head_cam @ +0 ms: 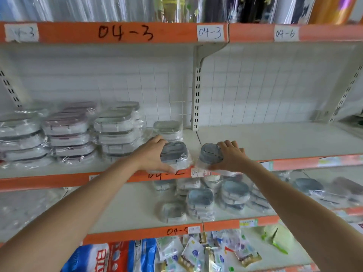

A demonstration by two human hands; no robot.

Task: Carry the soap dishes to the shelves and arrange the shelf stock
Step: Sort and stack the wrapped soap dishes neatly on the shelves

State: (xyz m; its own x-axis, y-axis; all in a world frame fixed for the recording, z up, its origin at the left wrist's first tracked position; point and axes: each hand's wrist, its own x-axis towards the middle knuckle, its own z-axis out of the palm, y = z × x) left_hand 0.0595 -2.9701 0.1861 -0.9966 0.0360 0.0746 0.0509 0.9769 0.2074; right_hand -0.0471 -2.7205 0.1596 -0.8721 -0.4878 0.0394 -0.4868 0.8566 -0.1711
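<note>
My left hand (152, 156) grips a grey soap dish in clear wrap (174, 154) at the front edge of the middle shelf (275, 142). My right hand (231, 156) grips a second grey wrapped soap dish (210, 154), tilted, just to the right of the first. Behind them stands another wrapped dish (168, 129). Stacks of wrapped dishes (68, 132) fill the left part of this shelf.
The shelf below (121, 209) carries a loose pile of wrapped grey dishes (216, 197). The bottom shelf holds blue and red bags (110, 256) and small packets (206, 250). An upright post (196, 99) divides the bays. Orange edge strips carry handwritten labels.
</note>
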